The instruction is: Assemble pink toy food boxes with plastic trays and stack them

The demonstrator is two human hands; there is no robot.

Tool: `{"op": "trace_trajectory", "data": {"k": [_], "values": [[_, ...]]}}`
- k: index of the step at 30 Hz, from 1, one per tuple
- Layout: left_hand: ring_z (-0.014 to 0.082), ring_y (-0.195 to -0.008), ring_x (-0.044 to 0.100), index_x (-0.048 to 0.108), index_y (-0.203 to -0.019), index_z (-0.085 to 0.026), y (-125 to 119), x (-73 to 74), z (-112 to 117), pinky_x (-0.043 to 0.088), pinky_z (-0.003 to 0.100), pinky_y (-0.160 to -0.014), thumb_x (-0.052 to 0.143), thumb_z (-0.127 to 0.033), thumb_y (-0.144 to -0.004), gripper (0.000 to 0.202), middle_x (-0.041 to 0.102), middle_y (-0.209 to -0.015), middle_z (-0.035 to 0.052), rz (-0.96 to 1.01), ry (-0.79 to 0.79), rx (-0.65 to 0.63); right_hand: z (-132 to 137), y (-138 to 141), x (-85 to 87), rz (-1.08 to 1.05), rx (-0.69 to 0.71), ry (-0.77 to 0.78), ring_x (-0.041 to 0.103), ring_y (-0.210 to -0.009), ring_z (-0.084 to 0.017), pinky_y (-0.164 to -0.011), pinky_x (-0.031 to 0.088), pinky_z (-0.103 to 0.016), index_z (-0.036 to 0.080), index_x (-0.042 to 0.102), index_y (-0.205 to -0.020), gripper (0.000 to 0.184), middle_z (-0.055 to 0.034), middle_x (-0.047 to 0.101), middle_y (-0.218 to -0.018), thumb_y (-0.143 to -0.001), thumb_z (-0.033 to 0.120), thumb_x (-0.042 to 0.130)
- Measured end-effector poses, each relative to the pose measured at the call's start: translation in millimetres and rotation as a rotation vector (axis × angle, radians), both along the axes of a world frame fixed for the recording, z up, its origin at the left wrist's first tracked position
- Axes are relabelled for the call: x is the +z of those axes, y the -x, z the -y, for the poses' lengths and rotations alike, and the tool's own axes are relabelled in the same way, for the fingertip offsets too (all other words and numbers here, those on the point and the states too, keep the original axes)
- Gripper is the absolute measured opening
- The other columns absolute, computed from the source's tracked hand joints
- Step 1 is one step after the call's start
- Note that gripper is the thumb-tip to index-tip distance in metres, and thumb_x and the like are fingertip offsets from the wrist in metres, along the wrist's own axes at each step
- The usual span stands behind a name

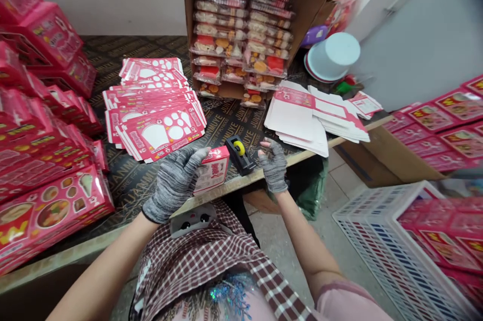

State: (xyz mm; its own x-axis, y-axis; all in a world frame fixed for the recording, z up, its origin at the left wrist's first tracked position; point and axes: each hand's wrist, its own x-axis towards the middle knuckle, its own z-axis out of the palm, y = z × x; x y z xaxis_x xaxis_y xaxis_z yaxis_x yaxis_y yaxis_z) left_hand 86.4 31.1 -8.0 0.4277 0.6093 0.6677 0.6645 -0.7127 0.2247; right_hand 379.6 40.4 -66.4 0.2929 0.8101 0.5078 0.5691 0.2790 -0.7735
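My left hand (pixel 176 180), in a grey knitted fingerless glove, grips a small pink-and-white printed box (pixel 212 170) at the table's front edge. The box's upper end and one side panel are visible; the glove covers its left part. Just right of the box stands a black tape dispenser (pixel 241 157) with a yellow core. My right hand (pixel 273 165), gloved the same way, is raised beside the dispenser, apart from the box. Its thumb and fingers are bent toward each other; anything between the tips is too small to make out.
Flat pink box blanks with cut-outs (pixel 162 130) and white-backed ones (pixel 296 114) lie on the dark table. A carton (pixel 237 90) of bagged sweets stands behind. Finished boxes (pixel 49 210) are piled left. A white plastic basket (pixel 373 225) and light blue tubs (pixel 341 57) are right.
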Motion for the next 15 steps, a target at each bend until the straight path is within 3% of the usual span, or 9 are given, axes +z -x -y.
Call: {"op": "trace_trajectory", "data": {"k": [2,6,10,15], "values": [[0.0282,-0.101,0.069,0.066,-0.129,-0.025,-0.8,-5.4,2.7,0.055,0.040,-0.085,0.053,-0.019,-0.093,0.039,0.072,-0.114,0.0117,-0.021,-0.011,0.031,-2.9,-24.5,-23.1,0.063,-0.052,0.165,0.062,-0.116,-0.030,-0.110,0.042,-0.052,0.019,0.073,-0.087,0.029,-0.0145,0.071,-0.112,-0.079,0.048,0.070],[0.0300,-0.100,0.068,0.069,-0.125,-0.031,-3.5,-13.2,6.5,0.054,0.042,-0.082,0.054,-0.019,-0.092,0.038,0.073,-0.113,0.0109,-0.030,-0.018,0.092,-7.0,-38.7,-53.5,0.077,0.099,0.395,0.062,-0.116,-0.030,-0.106,0.043,-0.050,0.020,0.074,-0.075,0.022,-0.0115,0.073,-0.100,-0.073,0.042,0.075],[0.0295,-0.102,0.066,0.067,-0.126,-0.037,-5.4,-14.2,8.0,0.054,0.045,-0.084,0.054,-0.018,-0.092,0.041,0.072,-0.114,0.0096,0.000,0.009,0.088,-10.4,-25.1,-53.2,0.063,0.170,0.382,0.062,-0.117,-0.030,-0.105,0.044,-0.048,0.020,0.072,-0.067,0.015,-0.0119,0.073,-0.107,-0.071,0.035,0.075],[0.0291,-0.102,0.066,0.068,-0.124,-0.035,-6.2,-12.4,9.0,0.054,0.045,-0.085,0.055,-0.019,-0.092,0.039,0.072,-0.114,0.0095,0.013,0.027,0.091,0.0,-11.0,-41.5,-0.017,0.020,0.196,0.062,-0.114,-0.027,-0.108,0.042,-0.047,0.021,0.069,-0.068,0.014,-0.0120,0.072,-0.116,-0.075,0.033,0.068]]}}
